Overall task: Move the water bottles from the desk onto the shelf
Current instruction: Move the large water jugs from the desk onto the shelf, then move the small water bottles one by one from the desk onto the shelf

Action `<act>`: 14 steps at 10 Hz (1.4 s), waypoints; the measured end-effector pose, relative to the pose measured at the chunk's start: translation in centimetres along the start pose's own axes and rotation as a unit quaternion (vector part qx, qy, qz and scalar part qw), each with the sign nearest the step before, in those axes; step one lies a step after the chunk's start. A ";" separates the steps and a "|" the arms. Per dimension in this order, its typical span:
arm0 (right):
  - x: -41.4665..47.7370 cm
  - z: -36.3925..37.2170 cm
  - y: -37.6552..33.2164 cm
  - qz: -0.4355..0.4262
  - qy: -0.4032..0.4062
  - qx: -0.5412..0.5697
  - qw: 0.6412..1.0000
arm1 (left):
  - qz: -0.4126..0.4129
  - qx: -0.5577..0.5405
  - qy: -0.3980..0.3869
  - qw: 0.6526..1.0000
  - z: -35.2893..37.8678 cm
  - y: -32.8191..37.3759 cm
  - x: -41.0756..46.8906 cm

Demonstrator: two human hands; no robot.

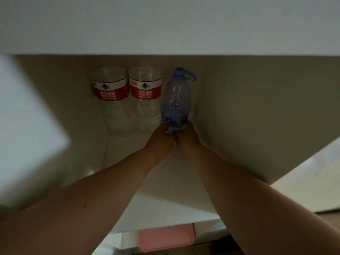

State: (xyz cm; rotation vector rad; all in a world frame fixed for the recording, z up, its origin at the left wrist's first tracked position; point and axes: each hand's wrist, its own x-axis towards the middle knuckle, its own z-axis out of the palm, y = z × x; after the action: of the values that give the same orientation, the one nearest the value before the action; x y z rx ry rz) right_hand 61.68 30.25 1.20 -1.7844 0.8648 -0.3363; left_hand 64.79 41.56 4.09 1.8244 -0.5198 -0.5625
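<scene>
Inside a dim white shelf compartment (160, 190), two large clear water bottles with red labels stand against the back wall, one on the left (112, 100) and one beside it (146, 98). Right of them stands a bluish bottle (176, 96) with a purple cap and loop handle, close to the right side wall. My left hand (161, 139) and my right hand (187, 139) both reach in and grip the base of this bluish bottle from either side, thumbs nearly touching. Its bottom is hidden behind my fingers.
The shelf's top panel (165, 24) overhangs the compartment. White side walls close it in on the left (55, 116) and the right (257, 116). A pink flat object (165, 238) lies on a lower level below the shelf board's front edge.
</scene>
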 end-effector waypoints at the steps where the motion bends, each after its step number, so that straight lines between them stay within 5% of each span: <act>1: -3.0 -0.7 0.2 0.017 -0.025 -0.028 0.999 | -0.018 0.031 0.033 0.999 0.4 0.1 -3.8; 4: -24.5 -12.7 -4.7 -0.141 -0.029 -0.052 0.988 | 0.170 -0.064 0.062 0.981 2.5 6.0 -18.4; 5: -30.5 -18.7 -4.9 -0.169 -0.004 -0.031 0.985 | 0.269 -0.089 -0.006 0.959 5.1 9.1 -22.4; 7: -34.4 -28.8 2.9 -0.055 0.203 -0.049 0.976 | 0.268 -0.030 -0.271 0.924 17.6 11.6 -23.6; 9: -36.4 -37.4 14.7 0.056 0.335 -0.056 0.939 | 0.271 0.056 -0.379 0.883 32.1 10.6 -23.9; 11: -39.3 -45.3 25.3 0.174 0.337 -0.067 0.923 | 0.238 0.183 -0.444 0.844 44.1 8.1 -26.2; 14: -42.6 -58.2 43.9 0.329 0.232 -0.053 0.914 | 0.111 0.413 -0.458 0.779 60.1 2.1 -28.0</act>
State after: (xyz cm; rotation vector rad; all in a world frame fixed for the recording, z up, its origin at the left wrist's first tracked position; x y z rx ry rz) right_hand -20.18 12.00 -8.48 -1.4119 1.7864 -0.2701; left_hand 6.03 13.14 -7.48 2.1314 -1.8641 -1.1871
